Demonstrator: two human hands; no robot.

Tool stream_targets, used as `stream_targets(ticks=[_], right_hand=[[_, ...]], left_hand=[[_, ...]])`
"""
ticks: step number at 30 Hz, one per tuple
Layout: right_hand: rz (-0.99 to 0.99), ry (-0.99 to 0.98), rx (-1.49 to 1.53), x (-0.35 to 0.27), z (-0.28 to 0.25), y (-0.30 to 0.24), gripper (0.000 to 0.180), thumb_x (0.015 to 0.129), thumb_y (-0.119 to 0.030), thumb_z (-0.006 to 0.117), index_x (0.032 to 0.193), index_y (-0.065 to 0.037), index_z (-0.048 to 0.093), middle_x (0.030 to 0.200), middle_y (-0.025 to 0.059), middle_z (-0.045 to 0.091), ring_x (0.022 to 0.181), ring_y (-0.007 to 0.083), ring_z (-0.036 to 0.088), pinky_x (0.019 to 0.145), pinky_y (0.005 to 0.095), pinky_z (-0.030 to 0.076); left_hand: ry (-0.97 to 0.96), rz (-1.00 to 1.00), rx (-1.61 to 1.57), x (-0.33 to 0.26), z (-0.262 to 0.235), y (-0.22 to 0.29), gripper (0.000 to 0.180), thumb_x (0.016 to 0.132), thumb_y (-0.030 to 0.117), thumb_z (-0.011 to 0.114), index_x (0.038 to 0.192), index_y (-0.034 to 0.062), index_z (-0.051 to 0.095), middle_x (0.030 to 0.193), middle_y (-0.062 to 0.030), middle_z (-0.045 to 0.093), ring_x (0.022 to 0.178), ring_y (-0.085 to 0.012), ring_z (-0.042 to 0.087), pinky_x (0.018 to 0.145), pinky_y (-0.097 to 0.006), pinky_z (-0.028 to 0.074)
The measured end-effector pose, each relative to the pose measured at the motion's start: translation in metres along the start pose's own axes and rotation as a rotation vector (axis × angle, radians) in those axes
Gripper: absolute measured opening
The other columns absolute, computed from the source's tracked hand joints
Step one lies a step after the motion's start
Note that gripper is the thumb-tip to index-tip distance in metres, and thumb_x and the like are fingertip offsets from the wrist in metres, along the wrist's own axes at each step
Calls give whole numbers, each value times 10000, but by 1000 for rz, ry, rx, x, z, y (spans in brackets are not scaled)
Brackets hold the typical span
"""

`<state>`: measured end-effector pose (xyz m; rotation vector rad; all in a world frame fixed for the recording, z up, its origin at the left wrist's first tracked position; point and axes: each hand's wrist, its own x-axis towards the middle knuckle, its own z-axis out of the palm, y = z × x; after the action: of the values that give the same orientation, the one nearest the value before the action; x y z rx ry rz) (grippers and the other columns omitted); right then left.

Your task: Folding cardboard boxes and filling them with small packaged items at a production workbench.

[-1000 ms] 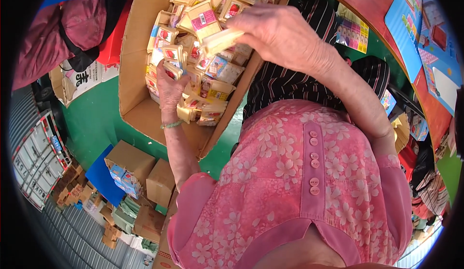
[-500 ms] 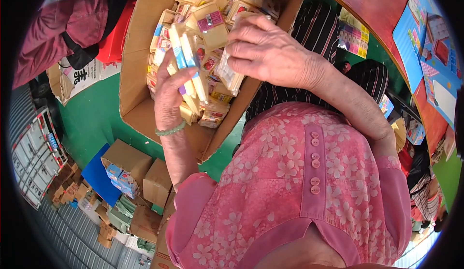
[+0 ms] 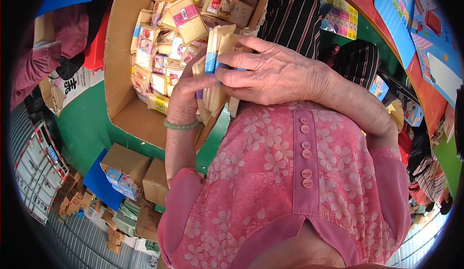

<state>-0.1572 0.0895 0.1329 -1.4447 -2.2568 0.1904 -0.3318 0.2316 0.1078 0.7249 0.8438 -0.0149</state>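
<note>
Several flat cream-coloured packets point(image 3: 212, 80), with blue and purple label bands, stand on edge side by side over the near right rim of the cardboard box point(image 3: 140, 124). My left hand point(image 3: 186, 87) is closed round their left side, its thumb across the front and a green bead bracelet at the wrist. Against their right side, my right hand point(image 3: 273, 73) is closed, fingers curled over the packets and hiding part of them. Loose in the box lie many similar packets, one with a pink label point(image 3: 186, 17) on top. Some carry strawberry pictures.
A red table edge point(image 3: 360, 0) curves along the upper right, with blue printed sheets point(image 3: 396, 15) on it. Brown cartons point(image 3: 126, 162) and a blue panel point(image 3: 99, 177) stand lower left on the green floor point(image 3: 84, 133). Another person's sleeve point(image 3: 36, 73) shows at far left.
My right hand has moved down and in against the packets held by my left hand. Both hands and the packets are now nearer my body, and the view has shifted.
</note>
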Motion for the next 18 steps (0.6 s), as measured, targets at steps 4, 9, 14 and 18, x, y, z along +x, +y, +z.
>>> stream_targets(ticks=[4,9,14,18], right_hand=[[-30,127,-78,-8,7,-2,175,731,-231,691,885,-150,678,1181,-10,580,1220,191,503,1040,450,403],[43,313,-135,-14,8,-6,261,776,-238,703,1024,-207,627,1317,17,547,1287,231,463,1059,485,367],[131,347,-113,-22,1,-8,419,848,-200,675,1241,-261,544,1410,76,487,1334,280,423,1085,511,319],[196,492,32,-34,5,-2,962,686,-251,844,1467,-166,288,1489,252,322,1344,374,395,1079,549,312]], left_hand=[[-38,25,132,-3,9,6,870,699,92,733,1455,-38,323,1314,-160,555,1200,-242,560,1038,-361,433],[-142,83,199,-4,5,6,910,641,102,780,1444,-17,368,1344,-116,530,1245,-230,504,1045,-350,411],[-314,125,267,-9,24,9,1011,584,99,857,1453,-2,350,1370,-91,493,1282,-213,454,1075,-343,361],[-375,87,352,-11,35,16,1017,586,120,867,1447,2,338,1327,-90,513,1257,-196,472,1063,-339,370]])
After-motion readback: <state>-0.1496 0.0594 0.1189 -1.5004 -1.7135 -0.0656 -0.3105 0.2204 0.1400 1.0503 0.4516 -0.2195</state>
